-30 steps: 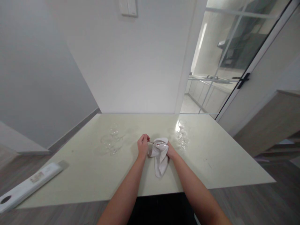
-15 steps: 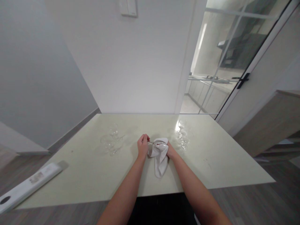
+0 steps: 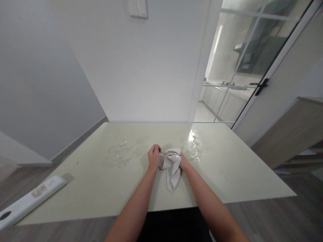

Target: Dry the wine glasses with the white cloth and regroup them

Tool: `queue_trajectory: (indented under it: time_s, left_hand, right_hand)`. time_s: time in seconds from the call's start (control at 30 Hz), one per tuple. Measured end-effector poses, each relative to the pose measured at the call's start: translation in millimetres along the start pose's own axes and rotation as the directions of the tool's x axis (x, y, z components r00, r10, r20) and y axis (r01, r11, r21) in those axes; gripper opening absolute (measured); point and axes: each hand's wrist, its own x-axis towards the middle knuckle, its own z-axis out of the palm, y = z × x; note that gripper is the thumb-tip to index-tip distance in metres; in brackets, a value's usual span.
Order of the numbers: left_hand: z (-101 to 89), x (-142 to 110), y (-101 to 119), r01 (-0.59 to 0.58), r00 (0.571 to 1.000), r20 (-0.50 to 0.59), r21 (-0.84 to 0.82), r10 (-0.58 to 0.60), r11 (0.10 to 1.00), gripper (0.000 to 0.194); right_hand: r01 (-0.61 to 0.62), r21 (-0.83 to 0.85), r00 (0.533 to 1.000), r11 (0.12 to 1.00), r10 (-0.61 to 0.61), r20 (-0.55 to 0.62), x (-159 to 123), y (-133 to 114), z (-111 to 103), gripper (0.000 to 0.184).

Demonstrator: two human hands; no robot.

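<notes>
My left hand (image 3: 153, 155) is closed around one end of a clear stemmed glass (image 3: 165, 154), which lies sideways between my hands. Around the glass's right part is a white cloth (image 3: 173, 174), its loose end hanging down toward the table. My right hand (image 3: 183, 161) grips this cloth from the right side; most of its fingers are hidden behind the fabric. Several clear stemmed glasses (image 3: 122, 140) are grouped on the table left of my hands. More clear glassware (image 3: 196, 149) is gathered to the right, partly lost in glare.
The pale table (image 3: 227, 174) meets a white wall (image 3: 151, 84) at its far edge. A long white box (image 3: 34, 199) lies over the table's left front corner. At the back right is a glazed door with a black handle (image 3: 261, 86); a wooden shelf unit (image 3: 290, 131) stands at right.
</notes>
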Motion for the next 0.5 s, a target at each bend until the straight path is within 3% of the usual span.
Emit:
queue_trajectory:
  time_s: [0.33,0.5]
  left_hand:
    - [0.1,0.1,-1.0,0.026,1.0,0.008,-0.019,-0.026,0.999,0.036]
    - [5.9,-0.9,-0.2,0.172,0.984,-0.019,-0.2,-0.18,0.965,0.036]
  right_hand:
    - [-0.038,0.066,0.999,0.997,0.038,-0.005,-2.0,-6.7,2.3,0.018]
    - [-0.199,0.313,0.974,0.929,0.223,-0.045,-0.4,0.9,3.7,0.025]
